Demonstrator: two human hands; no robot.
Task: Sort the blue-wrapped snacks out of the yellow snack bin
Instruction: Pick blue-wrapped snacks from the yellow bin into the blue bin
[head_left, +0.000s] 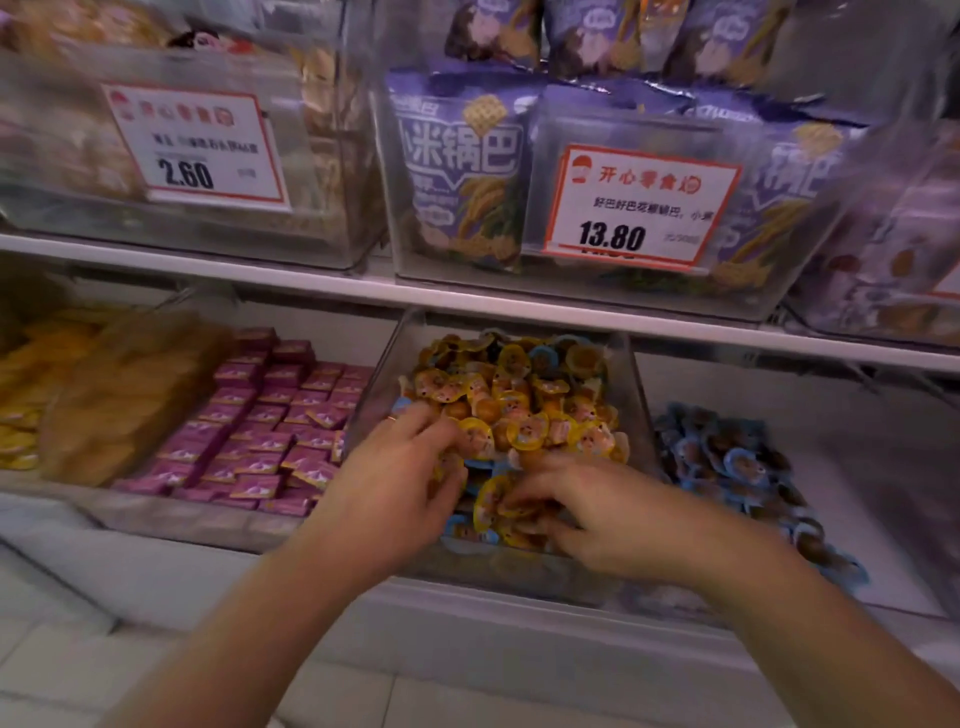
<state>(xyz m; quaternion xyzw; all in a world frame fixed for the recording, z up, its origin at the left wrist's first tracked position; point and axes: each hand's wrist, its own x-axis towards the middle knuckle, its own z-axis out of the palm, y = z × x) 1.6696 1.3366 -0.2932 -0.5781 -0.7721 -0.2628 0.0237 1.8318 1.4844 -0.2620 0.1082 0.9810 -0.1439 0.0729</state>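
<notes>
1. Head view: a clear bin (636, 395) sits at the middle of the lower shelf (519, 312), heaped with yellow-wrapped snacks (524, 405). A few blue-wrapped snacks (480, 464) show among them, mostly near the bin's front edge and at the back of the heap.
2. The left hand (400, 478) reaches into the front left corner of the bin. Its fingers curl down into the pile, with their tips buried among the wrappers. Motion blur hides whether they pinch a snack.
3. The right hand (597, 514) lies over the front right part of the bin, fingers bent and touching the yellow wrappers. It too is blurred, and whether anything is held cannot be told.
4. The bin's front wall is largely hidden behind both forearms.
5. Just right of the bin, a separate pile of blue snacks (737, 467) lies on the same shelf. Its front end is partly covered by the right forearm.
6. To the left lie pink packets (270, 431), and beyond them yellow packs (31, 395) smeared by blur and cut off at the frame edge.
7. On the upper shelf stand purple bags (462, 171) in a clear box, with a price card (641, 208) reading 13.80. Another card (195, 148) to the left reads 2.60, and the goods behind it are too blurred to make out.
</notes>
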